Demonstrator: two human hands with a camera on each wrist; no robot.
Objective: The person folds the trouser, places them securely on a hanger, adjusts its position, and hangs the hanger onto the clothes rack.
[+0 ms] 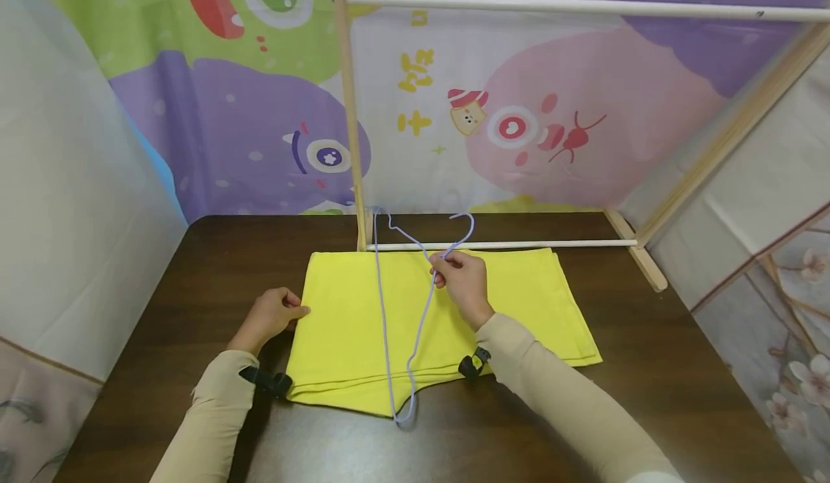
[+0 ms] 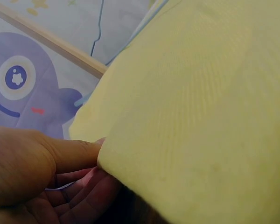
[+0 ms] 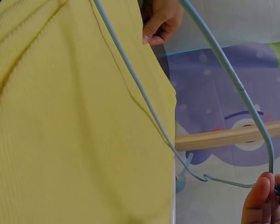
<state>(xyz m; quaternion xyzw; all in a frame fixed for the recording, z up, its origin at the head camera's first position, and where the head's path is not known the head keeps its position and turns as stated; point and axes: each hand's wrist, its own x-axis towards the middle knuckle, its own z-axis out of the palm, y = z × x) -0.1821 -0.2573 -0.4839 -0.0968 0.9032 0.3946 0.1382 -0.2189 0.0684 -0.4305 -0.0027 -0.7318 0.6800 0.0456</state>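
A dark wood-grain tabletop (image 1: 337,447) runs back to a wooden-framed rack (image 1: 583,6), a cartoon-monster curtain (image 1: 246,122) behind. The left hand (image 1: 271,316) pinches the left edge of folded yellow trousers (image 1: 344,324) lying there; slightly farther, the right hand (image 1: 463,281) pinches a lilac wire hanger (image 1: 381,295) near its hook, above them.

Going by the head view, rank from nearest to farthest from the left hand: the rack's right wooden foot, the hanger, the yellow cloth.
1. Yellow cloth: its left edge pinched by the left hand.
2. Hanger: farther right, over the cloth.
3. Right wooden foot: far right.
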